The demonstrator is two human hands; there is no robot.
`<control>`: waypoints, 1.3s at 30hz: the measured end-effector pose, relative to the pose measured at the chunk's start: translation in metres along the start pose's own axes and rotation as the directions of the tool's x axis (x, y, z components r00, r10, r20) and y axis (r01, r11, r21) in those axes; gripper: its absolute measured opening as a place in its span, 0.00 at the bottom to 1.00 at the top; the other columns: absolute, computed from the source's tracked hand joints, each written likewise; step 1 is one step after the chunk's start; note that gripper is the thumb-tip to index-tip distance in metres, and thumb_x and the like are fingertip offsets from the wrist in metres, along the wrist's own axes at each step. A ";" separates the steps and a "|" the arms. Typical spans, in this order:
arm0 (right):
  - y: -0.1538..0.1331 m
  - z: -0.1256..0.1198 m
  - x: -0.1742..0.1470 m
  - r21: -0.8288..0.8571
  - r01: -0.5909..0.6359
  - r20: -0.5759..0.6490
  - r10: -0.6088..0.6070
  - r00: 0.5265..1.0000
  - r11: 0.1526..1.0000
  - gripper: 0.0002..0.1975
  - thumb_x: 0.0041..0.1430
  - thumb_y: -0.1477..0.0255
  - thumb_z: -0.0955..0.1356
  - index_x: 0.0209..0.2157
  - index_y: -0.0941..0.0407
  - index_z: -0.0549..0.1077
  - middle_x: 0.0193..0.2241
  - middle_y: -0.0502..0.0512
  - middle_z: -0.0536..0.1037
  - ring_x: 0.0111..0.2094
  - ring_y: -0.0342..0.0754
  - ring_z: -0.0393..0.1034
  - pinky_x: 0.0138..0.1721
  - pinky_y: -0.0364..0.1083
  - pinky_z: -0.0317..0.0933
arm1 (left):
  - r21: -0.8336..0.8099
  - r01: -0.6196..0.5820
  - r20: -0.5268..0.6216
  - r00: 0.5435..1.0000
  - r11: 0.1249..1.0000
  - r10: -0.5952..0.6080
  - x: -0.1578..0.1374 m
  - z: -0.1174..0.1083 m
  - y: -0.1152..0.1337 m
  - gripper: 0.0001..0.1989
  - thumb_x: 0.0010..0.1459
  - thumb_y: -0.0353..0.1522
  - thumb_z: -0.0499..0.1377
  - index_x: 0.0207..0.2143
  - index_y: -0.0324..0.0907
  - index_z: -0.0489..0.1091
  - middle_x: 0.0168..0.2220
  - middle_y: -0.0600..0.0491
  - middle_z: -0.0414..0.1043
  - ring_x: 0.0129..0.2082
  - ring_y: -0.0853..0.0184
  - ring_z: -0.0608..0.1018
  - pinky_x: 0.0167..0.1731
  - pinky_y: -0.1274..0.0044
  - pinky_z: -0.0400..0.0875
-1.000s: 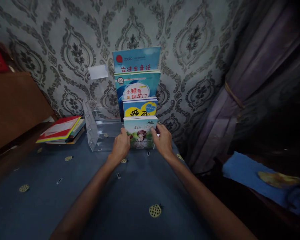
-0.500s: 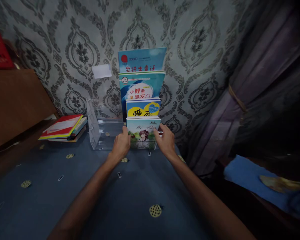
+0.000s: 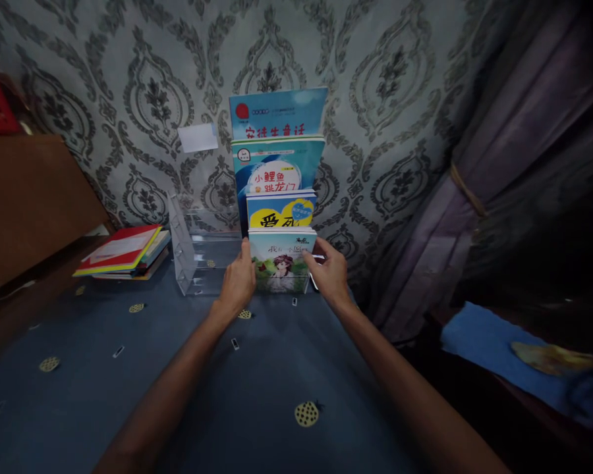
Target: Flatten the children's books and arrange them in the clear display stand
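A small book with a drawn figure on its cover (image 3: 281,264) stands upright at the front of a clear tiered rack (image 3: 182,253). My left hand (image 3: 238,280) grips its left edge, fingers partly hidden behind it. At the right edge, my right hand (image 3: 330,268) holds the same book between thumb and fingers. Rising in steps behind it are a yellow and blue book (image 3: 281,209), a teal book with a white oval (image 3: 275,172), and a taller blue book with red lettering (image 3: 279,113). The rack's left half shows bare clear shelves.
On the left lies a stack of books and folders (image 3: 123,250), red and yellow on top, beside a brown box-like panel (image 3: 29,204). Patterned wallpaper backs the blue tablecloth (image 3: 192,388). A tied curtain (image 3: 439,230) hangs at right, above a blue cloth (image 3: 489,355).
Both hands stay on the front book, and the right fingers have shifted slightly. The whole view has moved a little; the books keep their places in the rack.
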State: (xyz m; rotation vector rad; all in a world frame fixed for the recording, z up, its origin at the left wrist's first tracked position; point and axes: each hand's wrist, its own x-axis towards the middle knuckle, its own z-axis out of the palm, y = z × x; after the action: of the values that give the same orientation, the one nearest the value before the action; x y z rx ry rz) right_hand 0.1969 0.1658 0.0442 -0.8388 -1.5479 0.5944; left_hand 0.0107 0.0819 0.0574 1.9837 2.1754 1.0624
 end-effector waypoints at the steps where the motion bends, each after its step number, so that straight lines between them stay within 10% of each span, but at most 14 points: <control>1: 0.000 0.000 0.000 0.004 -0.001 -0.002 0.001 1.000 1.000 0.18 0.53 0.67 0.67 0.45 0.56 0.77 0.40 0.58 0.82 0.37 0.54 0.76 0.38 0.53 0.72 | -0.008 -0.004 -0.007 1.000 1.000 0.004 0.000 0.000 -0.001 0.28 0.63 0.25 0.51 0.65 0.39 0.51 0.48 0.39 0.76 0.43 0.54 0.81 0.42 0.68 0.73; 20: -0.002 -0.007 0.007 0.045 -0.027 0.018 0.026 0.999 0.999 0.19 0.53 0.68 0.68 0.47 0.55 0.77 0.38 0.57 0.84 0.39 0.53 0.78 0.41 0.52 0.71 | -0.076 -0.137 -0.134 0.983 0.988 0.126 0.003 -0.001 -0.006 0.19 0.64 0.27 0.51 0.58 0.42 0.58 0.50 0.41 0.73 0.47 0.55 0.79 0.45 0.64 0.74; 39: -0.008 -0.013 0.018 0.249 -0.061 0.046 0.051 0.998 0.967 0.16 0.49 0.71 0.71 0.42 0.56 0.80 0.37 0.56 0.84 0.41 0.54 0.79 0.47 0.55 0.71 | -0.129 -0.117 -0.174 0.980 0.985 0.094 0.004 0.000 -0.006 0.32 0.63 0.26 0.51 0.69 0.41 0.50 0.56 0.40 0.72 0.53 0.54 0.77 0.53 0.63 0.72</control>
State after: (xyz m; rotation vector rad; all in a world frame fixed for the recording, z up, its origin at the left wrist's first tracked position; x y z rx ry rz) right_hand 0.2077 0.1742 0.0635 -0.6831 -1.4512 0.8339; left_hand 0.0051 0.0855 0.0560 2.0361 2.0230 1.4018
